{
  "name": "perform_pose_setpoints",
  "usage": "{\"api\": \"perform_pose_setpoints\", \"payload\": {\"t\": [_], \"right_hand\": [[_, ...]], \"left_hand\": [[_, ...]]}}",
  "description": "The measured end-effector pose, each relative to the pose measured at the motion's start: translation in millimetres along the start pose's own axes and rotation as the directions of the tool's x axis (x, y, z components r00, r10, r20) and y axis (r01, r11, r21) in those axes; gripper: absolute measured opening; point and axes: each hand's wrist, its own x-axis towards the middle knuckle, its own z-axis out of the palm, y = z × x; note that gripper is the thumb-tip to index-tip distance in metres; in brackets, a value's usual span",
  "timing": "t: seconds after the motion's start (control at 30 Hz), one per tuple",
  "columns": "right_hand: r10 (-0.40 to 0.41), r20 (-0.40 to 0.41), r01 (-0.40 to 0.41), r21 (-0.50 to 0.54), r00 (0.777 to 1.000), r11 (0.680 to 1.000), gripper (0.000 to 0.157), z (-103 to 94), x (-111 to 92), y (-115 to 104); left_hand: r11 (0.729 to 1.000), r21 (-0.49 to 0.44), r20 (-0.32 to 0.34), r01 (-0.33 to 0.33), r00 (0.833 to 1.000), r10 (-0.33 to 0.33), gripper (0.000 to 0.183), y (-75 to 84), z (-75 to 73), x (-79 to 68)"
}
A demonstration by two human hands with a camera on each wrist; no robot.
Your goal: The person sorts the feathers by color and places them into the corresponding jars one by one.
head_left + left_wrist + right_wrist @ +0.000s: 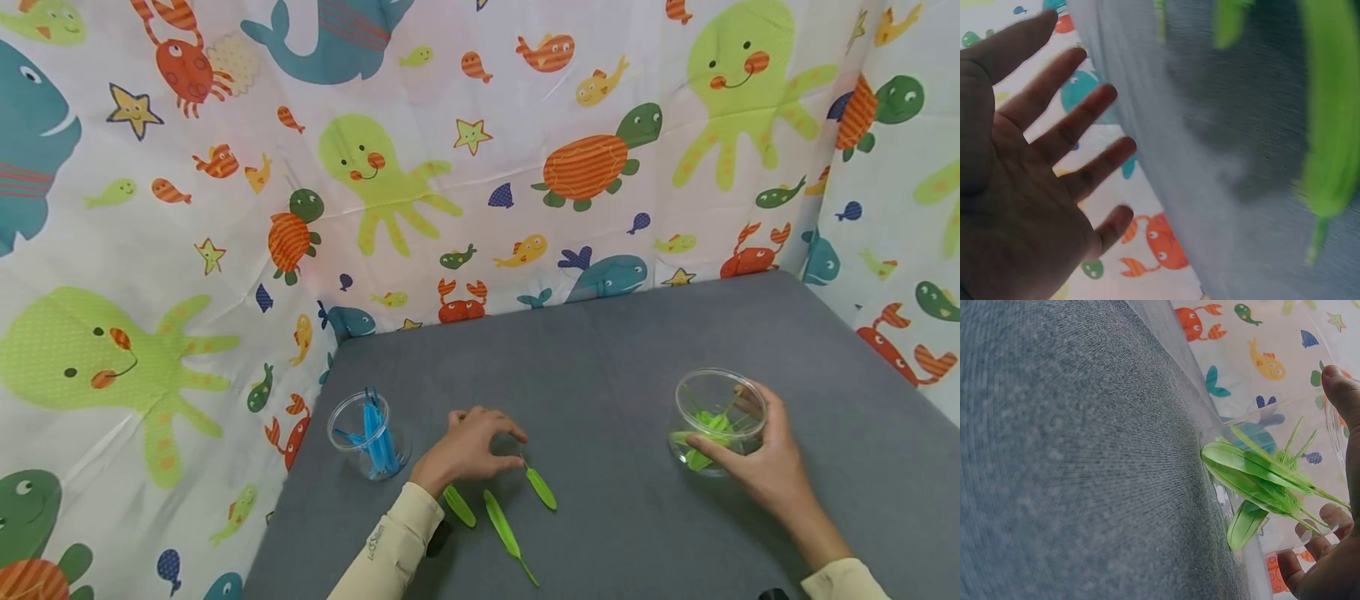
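My left hand hovers over the left part of the table with its thumb and fingers apart. Close to its thumb tip is the quill of a green feather; whether they touch cannot be told. A second green feather and a third green feather lie below that hand. In the left wrist view the fingers of the left hand are spread, holding nothing. On the right, my right hand grips a clear cup round its side. Several green feathers are inside this cup.
Left of the left hand stands another clear cup with several blue feathers in it. The grey table is bordered by a curtain printed with sea animals at the back and both sides.
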Motion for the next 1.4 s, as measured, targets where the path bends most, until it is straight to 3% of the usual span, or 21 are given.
{"api": "perform_pose_setpoints", "payload": {"t": [0.2, 0.63, 0.9, 1.4], "right_hand": [[0.000, 0.003, 0.000, 0.001, 1.000, 1.000, 0.111, -0.8, -1, 0], [0.025, 0.024, -0.025, 0.006, 0.999, 1.000, 0.112, -0.9, 0, 0], [0.029, 0.018, -0.029, -0.003, 0.999, 1.000, 0.111, -1.9, 0, 0], [0.022, 0.027, -0.022, 0.027, 0.999, 0.999, 0.113, -1.9, 2, -1]], "left_hand": [[0.999, -0.026, 0.103, -0.033, 0.994, 0.035, 0.043, -12.0, 6.5, -12.2], [0.993, 0.053, 0.155, -0.107, 0.983, 0.098, 0.077, -18.3, 24.4, -36.7], [0.979, 0.156, 0.142, -0.133, 0.984, 0.111, 0.066, -16.7, 33.8, -41.4], [0.989, 0.060, 0.114, -0.132, 0.986, 0.124, 0.016, -19.3, 40.7, -44.5]]}}
